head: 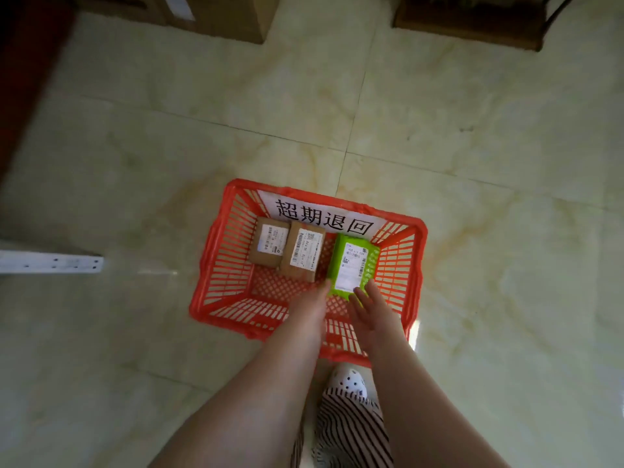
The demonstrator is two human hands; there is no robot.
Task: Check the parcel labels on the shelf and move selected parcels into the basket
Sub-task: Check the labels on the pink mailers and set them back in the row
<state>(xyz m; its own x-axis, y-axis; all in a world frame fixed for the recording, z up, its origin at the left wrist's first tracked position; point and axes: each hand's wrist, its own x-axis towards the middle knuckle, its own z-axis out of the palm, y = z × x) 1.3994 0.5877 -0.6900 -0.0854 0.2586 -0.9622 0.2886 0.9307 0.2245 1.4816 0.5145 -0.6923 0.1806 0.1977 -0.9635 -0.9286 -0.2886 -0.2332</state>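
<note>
Both hands reach down into the red basket (216,265). The left hand (312,304) touches the near left corner of the green parcel (353,265) with fingers mostly hidden behind its own back, so whether it grips cannot be told. The right hand (369,310) has relaxed, spread fingers resting on the green parcel's near edge and label.

The green parcel lies at the right side of the basket, close to the right wall, tilted slightly. Left of it, a brown parcel (302,255) overlaps the edge of a smaller brown parcel (268,243) near the left wall. The near half of the basket's floor is bare. A white sign (320,216) with black characters leans on the far wall.

Pale floor tiles (472,130) surround the basket. Beyond it, cardboard boxes (233,18) are cut off by the top edge. A white metal bar (50,261) juts in left of the basket.
</note>
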